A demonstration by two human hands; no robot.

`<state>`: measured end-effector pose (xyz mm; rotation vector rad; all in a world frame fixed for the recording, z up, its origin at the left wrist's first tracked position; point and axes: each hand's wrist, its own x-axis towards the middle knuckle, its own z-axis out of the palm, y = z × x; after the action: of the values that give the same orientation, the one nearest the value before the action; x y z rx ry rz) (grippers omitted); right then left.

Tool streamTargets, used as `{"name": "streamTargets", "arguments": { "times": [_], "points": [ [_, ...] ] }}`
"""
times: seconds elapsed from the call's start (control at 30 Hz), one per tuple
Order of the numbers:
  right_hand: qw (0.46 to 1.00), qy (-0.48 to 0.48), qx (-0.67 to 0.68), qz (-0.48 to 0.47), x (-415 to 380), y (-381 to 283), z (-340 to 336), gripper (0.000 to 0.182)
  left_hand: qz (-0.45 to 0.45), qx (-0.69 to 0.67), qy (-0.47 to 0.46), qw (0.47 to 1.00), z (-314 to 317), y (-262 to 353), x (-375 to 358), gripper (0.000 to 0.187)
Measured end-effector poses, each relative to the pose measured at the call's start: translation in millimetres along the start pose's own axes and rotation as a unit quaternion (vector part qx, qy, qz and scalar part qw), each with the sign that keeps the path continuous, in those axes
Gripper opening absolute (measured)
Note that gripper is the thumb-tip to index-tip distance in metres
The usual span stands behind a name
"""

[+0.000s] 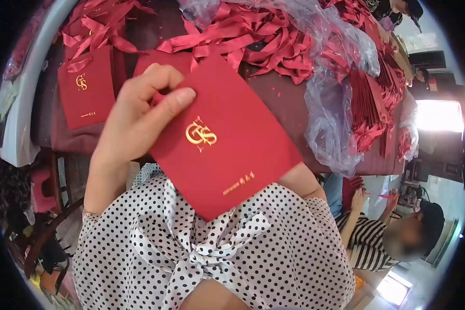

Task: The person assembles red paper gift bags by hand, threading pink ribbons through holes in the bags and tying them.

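Observation:
My left hand (144, 108) pinches the upper left edge of a red paper gift bag (232, 139), thumb across its front. The bag is tilted in front of my chest and carries a gold monogram and a small line of gold print. Behind it, my right hand is hidden; only the right forearm (305, 182) shows past its lower right corner. Just beyond my left hand, a stack of similar red gift bags (90, 111) with ribbon handles lies on the table.
Loose red ribbons (279, 44) spread over the dark red tablecloth (274, 103). Crumpled clear plastic (328, 113) lies to the right, beside bundled red bags (369, 98). A co-worker in a striped shirt (369, 237) sits at right, hands on a red ribbon (382, 196).

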<state>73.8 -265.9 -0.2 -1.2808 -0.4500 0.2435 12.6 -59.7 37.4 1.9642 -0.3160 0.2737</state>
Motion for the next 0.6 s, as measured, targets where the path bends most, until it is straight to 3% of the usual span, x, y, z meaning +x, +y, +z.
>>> {"name": "streamTargets", "arguments": {
  "times": [0.1, 0.13, 0.17, 0.2, 0.23, 0.27, 0.33, 0.43, 0.5, 0.57, 0.6],
  "points": [
    [1.000, 0.006, 0.000, 0.024, 3, 7, 3, 0.015, -0.108, -0.115, -0.021, 0.987, -11, 0, 2, 0.013],
    [0.999, 0.008, 0.001, 0.031, 4, 9, 3, 0.014, -0.146, -0.236, 0.074, 0.958, -11, 6, -2, 0.011],
    [0.999, 0.011, 0.003, 0.038, 10, 10, 8, 0.014, -0.204, -0.267, 0.202, 0.920, -13, 15, -2, 0.010],
    [0.932, 0.055, -0.346, -0.096, 16, 8, -12, 0.015, -0.167, -0.271, 0.137, 0.938, -31, 12, -2, 0.012],
    [0.865, 0.054, -0.473, -0.161, 20, -5, -28, 0.012, -0.162, -0.285, 0.124, 0.937, -43, 1, -5, 0.013],
    [0.843, 0.013, -0.516, -0.153, 25, -10, -47, 0.010, -0.161, -0.267, 0.092, 0.946, -49, 3, -3, 0.013],
    [0.809, -0.075, -0.570, -0.122, 31, 2, -77, 0.013, -0.163, -0.203, 0.094, 0.961, -41, -13, -1, 0.014],
    [0.798, -0.071, -0.588, -0.109, 36, 17, -84, 0.011, -0.161, -0.170, -0.020, 0.972, -19, -42, 12, 0.012],
    [0.799, -0.067, -0.585, -0.121, 39, 22, -87, 0.007, -0.106, -0.130, -0.060, 0.984, -10, -52, 23, 0.013],
    [0.809, -0.036, -0.565, -0.161, 36, 13, -80, 0.007, -0.143, -0.117, -0.105, 0.977, -6, -57, 33, 0.015],
    [0.823, -0.006, -0.554, -0.126, 35, 3, -72, 0.005, -0.157, -0.126, -0.131, 0.971, -8, -60, 38, 0.013]
  ]
}}
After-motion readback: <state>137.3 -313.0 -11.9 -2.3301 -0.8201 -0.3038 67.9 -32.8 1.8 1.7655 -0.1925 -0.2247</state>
